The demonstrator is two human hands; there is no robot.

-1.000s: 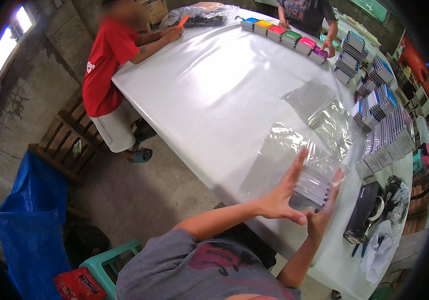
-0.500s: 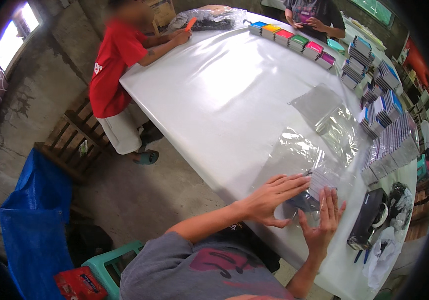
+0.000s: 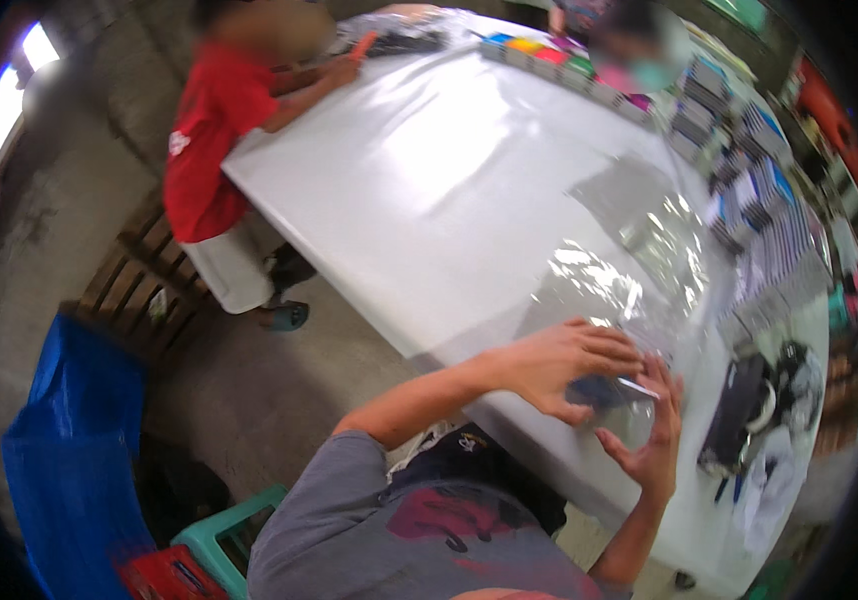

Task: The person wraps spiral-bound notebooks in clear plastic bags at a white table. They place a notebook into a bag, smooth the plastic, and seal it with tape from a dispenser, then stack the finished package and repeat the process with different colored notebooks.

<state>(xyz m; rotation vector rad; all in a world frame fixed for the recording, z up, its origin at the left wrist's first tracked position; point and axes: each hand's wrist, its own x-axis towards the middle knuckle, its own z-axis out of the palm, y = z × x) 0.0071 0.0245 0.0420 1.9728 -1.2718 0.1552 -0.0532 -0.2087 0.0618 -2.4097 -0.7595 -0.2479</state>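
A small bundle under clear plastic film [image 3: 604,393] lies at the near edge of the white table, with a dark blue patch showing through. My left hand [image 3: 571,368] curves over its left and far sides, thumb spread from the fingers. On the right, my right hand [image 3: 655,430] forms a C shape, its raised fingers at the bundle's far right edge and its thumb apart. Both hands touch the film and look open; the far side of the bundle is hidden by my fingers. Loose clear film [image 3: 594,285] spreads beyond my hands.
Stacks of spiral notebooks [image 3: 774,260] line the right side, and a colourful notebook row [image 3: 559,62] stands at the far edge. A black box [image 3: 734,415] and white plastic bag [image 3: 771,480] lie at right. A person in red [image 3: 219,130] stands far left, another person at the back.
My hands have gone from lying flatter on the film to curving around the bundle, fingertips closer together. The person at the back has leaned down over the notebook row.
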